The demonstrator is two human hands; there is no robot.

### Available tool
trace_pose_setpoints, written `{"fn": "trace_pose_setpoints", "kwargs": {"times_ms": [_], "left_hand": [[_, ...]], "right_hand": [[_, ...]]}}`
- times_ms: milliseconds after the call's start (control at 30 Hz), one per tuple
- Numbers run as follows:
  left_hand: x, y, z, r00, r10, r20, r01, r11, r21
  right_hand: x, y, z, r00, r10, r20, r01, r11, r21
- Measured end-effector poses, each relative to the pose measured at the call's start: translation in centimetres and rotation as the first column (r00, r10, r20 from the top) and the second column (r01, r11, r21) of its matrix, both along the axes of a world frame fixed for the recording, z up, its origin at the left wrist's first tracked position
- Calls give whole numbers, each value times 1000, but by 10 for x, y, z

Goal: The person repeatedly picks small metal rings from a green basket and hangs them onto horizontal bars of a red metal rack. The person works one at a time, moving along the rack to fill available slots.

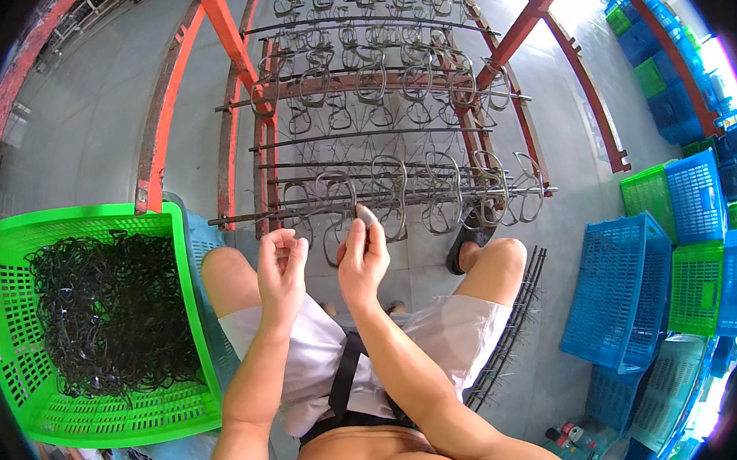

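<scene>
My right hand (362,253) is closed, thumb and fingers pinched at the edge of a dark, thin looped piece (327,242) at the near rod (426,198) of the rack. A grey tip shows on one of its fingers. Just to its left is my left hand (283,265), raised with curled fingers and the thumb bent in. Whatever lies in that pinch, if anything, is too small to make out. Several similar grey loops (441,191) hang along the near rod to the right of my hands.
An orange-red metal frame (233,37) bears many rods of hanging loops. A green basket (205,364) at the left holds a tangled heap of dark strips (115,315). Blue crates (612,290) and green crates (696,287) stack at the right. Spiked rods (507,329) lie beside my leg.
</scene>
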State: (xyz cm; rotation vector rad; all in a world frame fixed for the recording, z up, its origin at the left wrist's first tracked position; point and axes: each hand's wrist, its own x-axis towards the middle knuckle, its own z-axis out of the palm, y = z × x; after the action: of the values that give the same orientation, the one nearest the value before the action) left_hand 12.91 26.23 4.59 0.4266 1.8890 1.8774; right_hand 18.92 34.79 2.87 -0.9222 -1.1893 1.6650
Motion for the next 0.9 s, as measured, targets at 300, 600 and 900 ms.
{"fn": "trace_pose_setpoints", "kwargs": {"times_ms": [300,600,900], "left_hand": [[-7,34,-31,998,55,40,-59,992,108],[-18,45,-36,963,115,243,-148,981,125],[-21,34,-29,892,53,448,-178,954,242]], "right_hand": [[-44,5,-16,987,-161,-3,159,975,-153],[-49,10,-15,985,-117,-126,86,971,-225],[-51,-6,-18,994,-7,105,4,1000,26]]}}
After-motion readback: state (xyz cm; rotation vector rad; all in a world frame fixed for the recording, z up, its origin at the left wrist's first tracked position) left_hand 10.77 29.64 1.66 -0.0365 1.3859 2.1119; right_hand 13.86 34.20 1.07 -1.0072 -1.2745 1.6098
